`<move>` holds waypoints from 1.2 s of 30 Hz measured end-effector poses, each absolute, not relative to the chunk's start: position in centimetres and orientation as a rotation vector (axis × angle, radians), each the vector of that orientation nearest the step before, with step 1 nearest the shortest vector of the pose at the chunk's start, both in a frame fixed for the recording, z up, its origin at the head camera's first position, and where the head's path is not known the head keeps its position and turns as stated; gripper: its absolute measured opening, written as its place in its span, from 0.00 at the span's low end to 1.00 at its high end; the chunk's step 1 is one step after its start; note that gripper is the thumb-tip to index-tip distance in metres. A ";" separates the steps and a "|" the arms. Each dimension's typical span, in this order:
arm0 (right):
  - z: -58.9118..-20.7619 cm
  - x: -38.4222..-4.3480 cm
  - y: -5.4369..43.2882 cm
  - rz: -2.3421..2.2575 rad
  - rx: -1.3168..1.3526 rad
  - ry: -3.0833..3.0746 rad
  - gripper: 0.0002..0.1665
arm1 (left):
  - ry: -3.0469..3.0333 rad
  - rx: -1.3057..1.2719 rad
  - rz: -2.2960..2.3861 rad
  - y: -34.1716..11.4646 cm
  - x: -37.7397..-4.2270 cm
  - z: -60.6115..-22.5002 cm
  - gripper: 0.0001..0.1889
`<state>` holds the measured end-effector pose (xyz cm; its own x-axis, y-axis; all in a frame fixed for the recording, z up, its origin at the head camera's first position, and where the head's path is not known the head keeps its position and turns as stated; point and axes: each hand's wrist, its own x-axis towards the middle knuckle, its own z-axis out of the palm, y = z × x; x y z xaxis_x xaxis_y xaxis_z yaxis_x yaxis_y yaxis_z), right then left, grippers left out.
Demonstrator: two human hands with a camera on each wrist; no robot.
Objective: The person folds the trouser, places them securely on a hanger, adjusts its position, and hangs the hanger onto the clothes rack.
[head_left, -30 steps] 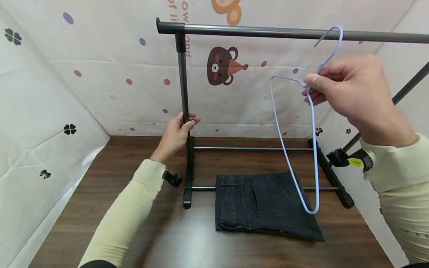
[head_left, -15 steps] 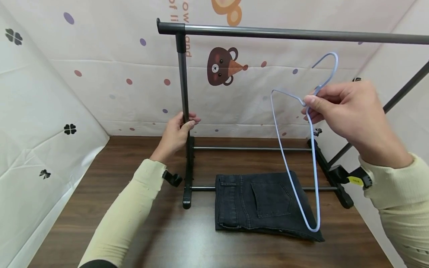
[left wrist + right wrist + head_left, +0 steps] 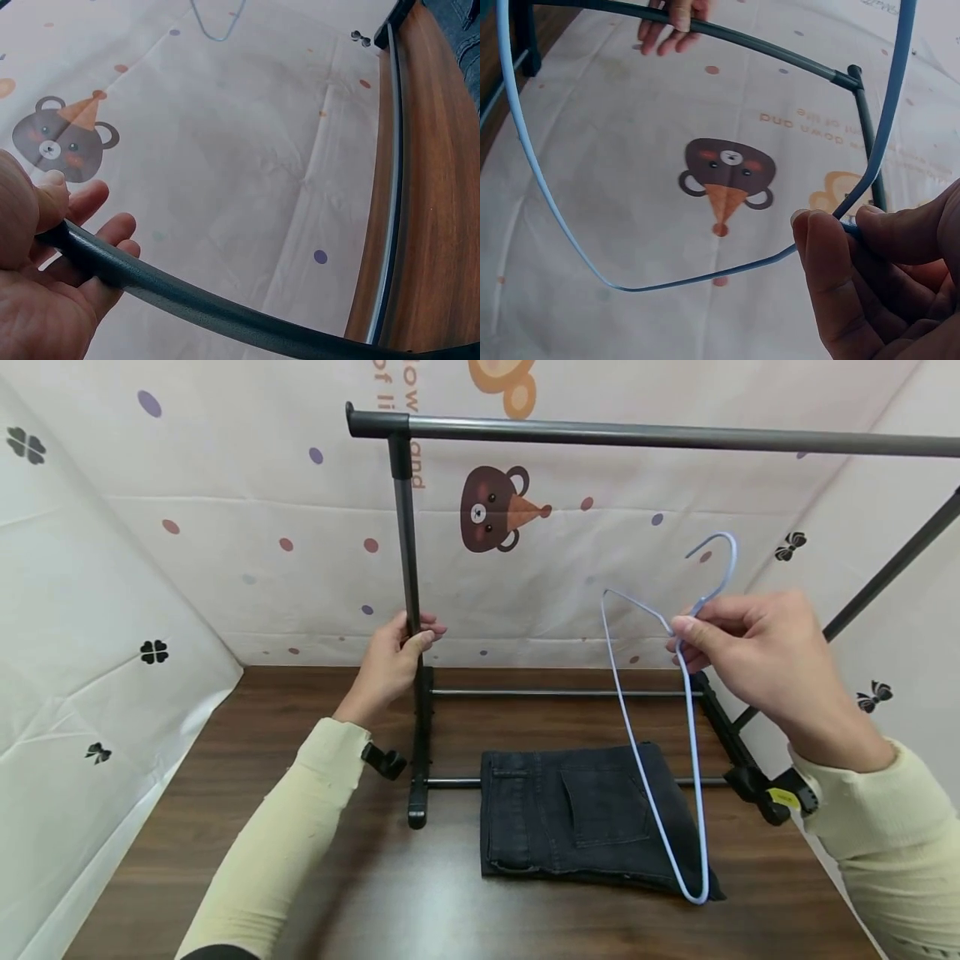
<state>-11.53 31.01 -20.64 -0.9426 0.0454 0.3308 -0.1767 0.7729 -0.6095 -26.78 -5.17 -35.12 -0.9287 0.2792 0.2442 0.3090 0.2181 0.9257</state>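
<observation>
In the head view my right hand [image 3: 772, 664] pinches a light blue clothes hanger [image 3: 697, 760] just below its hook. The hanger dangles below the rack's top bar, its lower end overlapping the folded black jeans [image 3: 570, 810] in this view. My left hand [image 3: 386, 664] grips the left upright of a black clothes rack [image 3: 407, 552], thumb and fingers around the pole. The left wrist view shows that hand [image 3: 60, 255] with the pole [image 3: 187, 300] running through its fingers. Thumb and fingertips meet on the hanger [image 3: 660, 287] in the right wrist view.
The jeans lie on a dark wooden table [image 3: 375, 893], across the rack's front lower bar [image 3: 453, 782]. The rack's top bar [image 3: 600, 433] spans overhead. A white printed sheet [image 3: 300, 585] with a bear stands behind, and white sheets flank both sides.
My right hand has lowered the hanger, whose hook was over the top bar a second ago and is now well beneath it. The left hand stays on the upright.
</observation>
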 end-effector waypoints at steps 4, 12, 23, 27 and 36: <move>-21.7 -11.5 31.3 0.984 0.116 -2.641 0.11 | -2.415 -0.597 -1.882 -5.1 -26.7 -35.0 0.15; -24.2 -11.5 31.8 0.990 0.179 -2.625 0.09 | -2.410 -0.587 -1.880 -5.0 -26.8 -35.1 0.14; -27.6 -10.4 31.8 0.932 0.164 -2.683 0.11 | -2.414 -0.604 -1.873 -5.0 -26.6 -35.1 0.15; -28.7 -10.2 31.8 0.964 0.143 -2.695 0.12 | -2.427 -0.590 -1.867 -5.1 -26.6 -35.1 0.15; -30.8 -9.8 31.9 1.072 0.164 -2.683 0.12 | -2.431 -0.556 -1.868 -4.8 -26.6 -35.3 0.15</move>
